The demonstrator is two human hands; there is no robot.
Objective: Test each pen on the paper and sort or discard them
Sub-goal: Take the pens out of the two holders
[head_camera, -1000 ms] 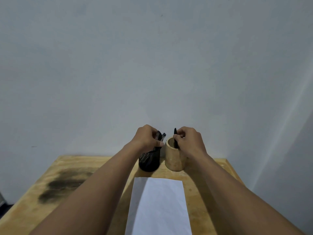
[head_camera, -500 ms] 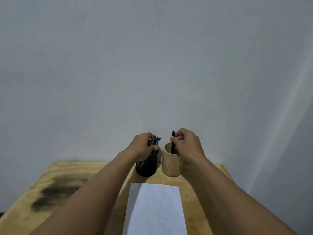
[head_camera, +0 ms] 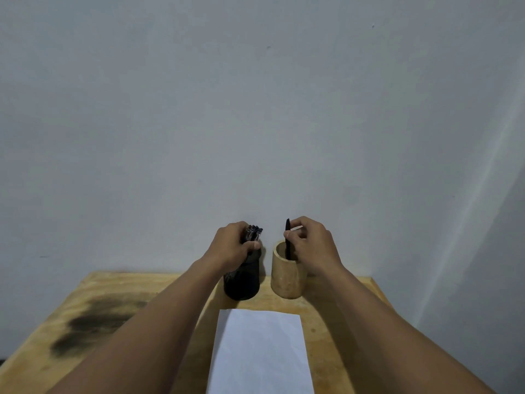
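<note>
We see the left hand (head_camera: 231, 247) closed around a bunch of pens (head_camera: 253, 233) standing in the black holder (head_camera: 242, 282). The right hand (head_camera: 311, 245) pinches a black pen (head_camera: 287, 240) upright, its lower end inside the wooden cup (head_camera: 287, 280). Both containers stand side by side on the wooden surface (head_camera: 56, 322), just beyond the white paper (head_camera: 260, 351).
</note>
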